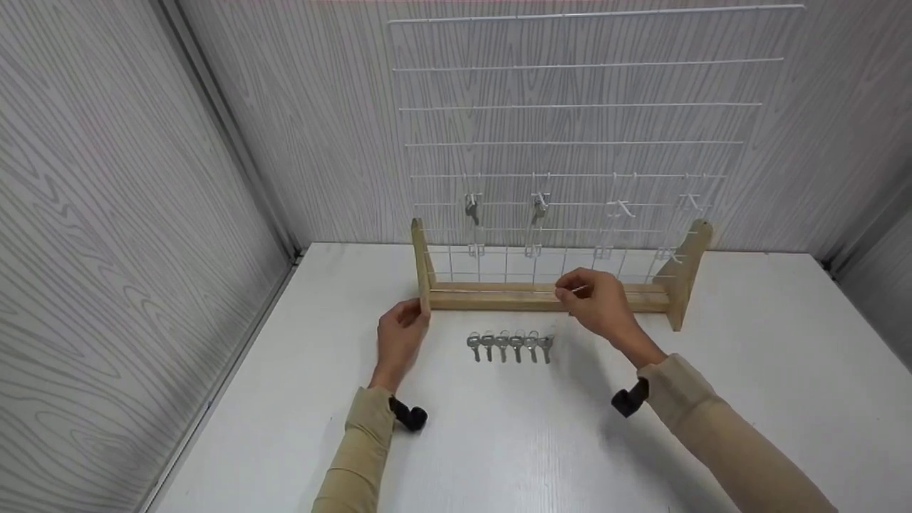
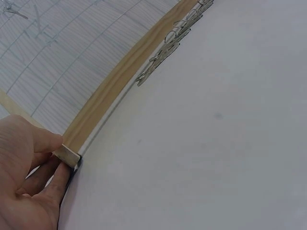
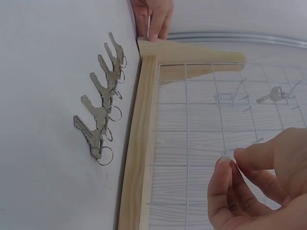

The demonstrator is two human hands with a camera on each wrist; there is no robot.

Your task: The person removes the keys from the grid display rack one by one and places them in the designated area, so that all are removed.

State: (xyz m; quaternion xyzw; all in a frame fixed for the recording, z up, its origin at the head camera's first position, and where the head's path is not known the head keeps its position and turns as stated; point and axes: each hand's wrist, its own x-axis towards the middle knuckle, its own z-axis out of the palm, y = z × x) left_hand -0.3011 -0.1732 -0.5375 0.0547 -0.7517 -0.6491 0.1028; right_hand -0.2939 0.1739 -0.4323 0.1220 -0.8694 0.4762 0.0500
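My left hand (image 1: 400, 338) grips the front foot of the wooden stand (image 1: 491, 298) at its left end, thumb on one side and fingers on the other in the left wrist view. My right hand (image 1: 598, 303) is in front of the white wire grid (image 3: 186, 143), fingers bent and thumb and index tips close together. Whether something thin sits between those tips cannot be told. Several keys with rings (image 1: 503, 344) lie in a row before the stand. One key (image 1: 472, 206) and another key (image 1: 539, 208) hang on upper hooks.
White hooks sit on the grid in two rows, among them an upper hook (image 1: 624, 208) and a lower hook (image 1: 603, 251). The stand's right upright (image 1: 685, 274) rises on the white table (image 1: 499, 442). Wood-patterned panels (image 1: 306, 107) enclose the back and sides.
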